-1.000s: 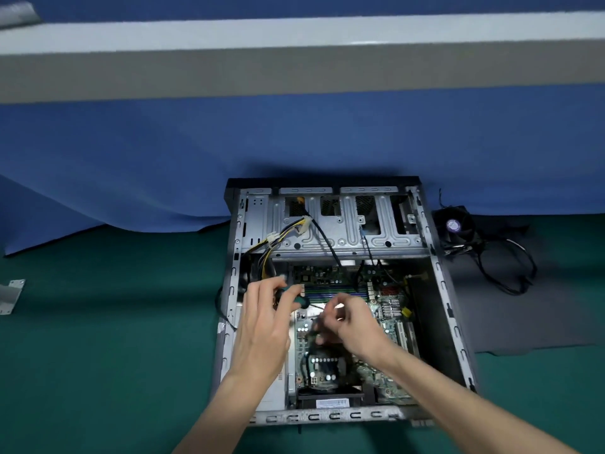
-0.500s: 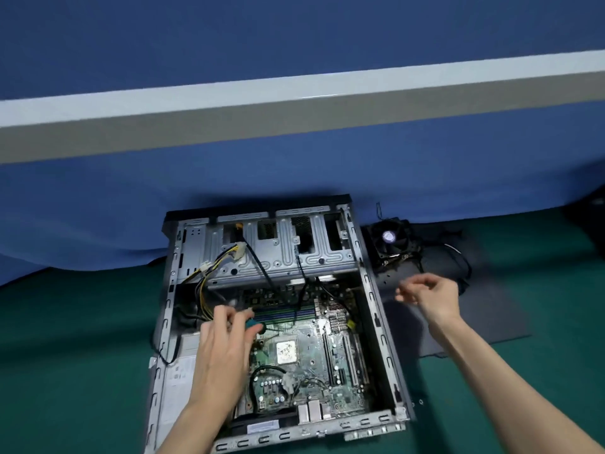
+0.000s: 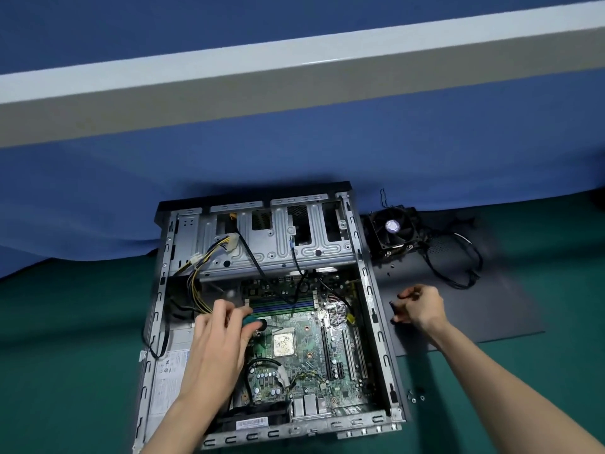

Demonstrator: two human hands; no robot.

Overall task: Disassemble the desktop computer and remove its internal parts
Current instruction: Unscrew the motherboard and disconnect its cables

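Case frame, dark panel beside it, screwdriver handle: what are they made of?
Case frame: bare sheet metal, probably zinc-coated steel; dull grey, stamped ribs, punched slots.
Dark panel: flat thin sheet, matte dark grey, likely painted metal, though plastic can't be ruled out.
Screwdriver handle: teal with black end cap, likely plastic or rubber.

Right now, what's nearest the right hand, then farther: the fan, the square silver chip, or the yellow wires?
1. Fan, behind the right hand, outside the case.
2. Silver chip, middle of the case.
3. Yellow wires, far left side.
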